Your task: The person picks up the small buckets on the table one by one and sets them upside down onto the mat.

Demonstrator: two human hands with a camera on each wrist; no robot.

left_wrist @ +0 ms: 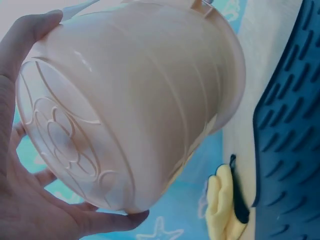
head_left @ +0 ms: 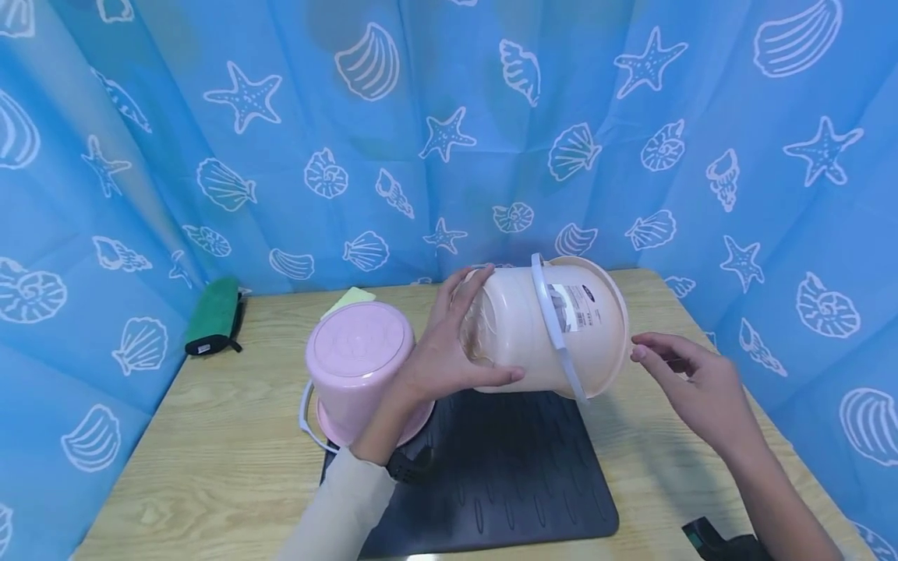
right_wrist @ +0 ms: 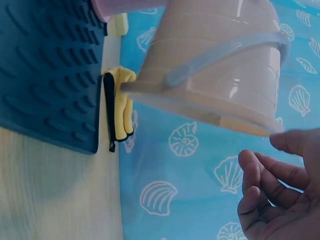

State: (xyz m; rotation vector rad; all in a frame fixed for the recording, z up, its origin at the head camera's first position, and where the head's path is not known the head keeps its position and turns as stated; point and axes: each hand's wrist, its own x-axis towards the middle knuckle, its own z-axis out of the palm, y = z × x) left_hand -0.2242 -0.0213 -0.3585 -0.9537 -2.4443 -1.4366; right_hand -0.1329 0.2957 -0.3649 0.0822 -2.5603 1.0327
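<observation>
A cream plastic bucket (head_left: 519,335) with a pale grey handle (head_left: 554,319) and a label is tipped on its side above the black ribbed mat (head_left: 519,475). My left hand (head_left: 449,343) grips it around the base end, fingers and thumb spread over the edge; the moulded flower on its bottom (left_wrist: 62,132) shows in the left wrist view. The bucket's open end faces right. There my right hand (head_left: 691,382) has its thumb tip right at the rim, other fingers loosely bent. To the left, a pink bucket (head_left: 358,343) stands upside down, partly over the mat.
At the back left lies a green pouch (head_left: 213,315) with a black end. A pale yellow-green piece (head_left: 351,298) shows behind the pink bucket. A folded yellow cloth (right_wrist: 124,105) with black trim lies by the curtain (head_left: 442,179) behind the table.
</observation>
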